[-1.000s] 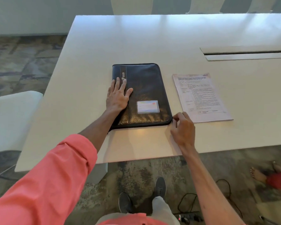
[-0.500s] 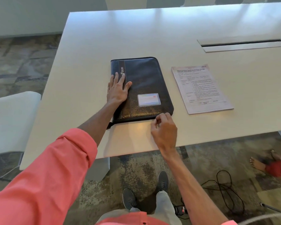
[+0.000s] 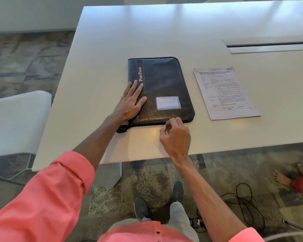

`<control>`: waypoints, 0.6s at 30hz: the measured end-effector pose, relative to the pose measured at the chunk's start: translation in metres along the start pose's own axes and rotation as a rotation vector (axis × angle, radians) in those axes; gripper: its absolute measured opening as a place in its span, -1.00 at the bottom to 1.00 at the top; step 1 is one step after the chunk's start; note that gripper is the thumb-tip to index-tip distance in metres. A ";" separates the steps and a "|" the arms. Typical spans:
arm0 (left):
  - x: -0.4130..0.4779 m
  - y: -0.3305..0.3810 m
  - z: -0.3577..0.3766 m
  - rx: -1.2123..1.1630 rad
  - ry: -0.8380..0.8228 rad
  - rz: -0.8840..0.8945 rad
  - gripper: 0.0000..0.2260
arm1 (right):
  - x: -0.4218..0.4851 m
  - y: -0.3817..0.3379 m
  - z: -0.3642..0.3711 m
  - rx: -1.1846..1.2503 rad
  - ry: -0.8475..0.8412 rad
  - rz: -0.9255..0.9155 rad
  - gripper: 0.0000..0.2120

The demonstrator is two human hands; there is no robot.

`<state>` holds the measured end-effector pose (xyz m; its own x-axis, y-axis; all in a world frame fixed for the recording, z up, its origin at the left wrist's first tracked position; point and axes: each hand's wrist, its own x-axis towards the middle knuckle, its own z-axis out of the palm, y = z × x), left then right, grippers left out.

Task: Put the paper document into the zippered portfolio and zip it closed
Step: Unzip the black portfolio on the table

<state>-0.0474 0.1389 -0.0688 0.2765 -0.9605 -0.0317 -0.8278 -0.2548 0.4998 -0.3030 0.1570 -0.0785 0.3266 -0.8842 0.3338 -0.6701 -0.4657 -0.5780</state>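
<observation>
Right hand (image 3: 175,137) is sliding leftward along portfolio's (image 3: 163,84) near edge, fingers (image 3: 168,127) apparently pinching the unseen pull; left hand (image 3: 130,103) is pressing flat. Jammed zip could be skewing portfolio.

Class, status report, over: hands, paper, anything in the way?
Left hand flat on portfolio. Right hand pinched at its near edge, hold unclear. Paper document outside, right of portfolio. Nothing between them.

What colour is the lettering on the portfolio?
White, on a dark strip of the portfolio; head view.
</observation>
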 end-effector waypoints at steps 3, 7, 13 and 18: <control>-0.001 0.002 -0.002 0.006 -0.017 -0.005 -0.36 | -0.005 -0.015 0.008 -0.029 -0.019 -0.016 -0.95; -0.001 0.005 -0.004 0.005 -0.028 -0.010 -0.36 | -0.011 -0.041 0.020 -0.028 -0.079 -0.054 -0.96; 0.002 0.003 -0.007 -0.006 -0.068 -0.019 -0.36 | -0.012 -0.065 0.031 -0.003 -0.127 -0.067 -0.95; 0.003 0.001 -0.007 0.008 -0.079 -0.019 -0.35 | -0.019 -0.061 0.031 -0.017 -0.132 -0.068 -0.95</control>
<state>-0.0445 0.1368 -0.0622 0.2529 -0.9613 -0.1092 -0.8269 -0.2733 0.4915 -0.2478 0.2010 -0.0723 0.4554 -0.8483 0.2703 -0.6544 -0.5248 -0.5444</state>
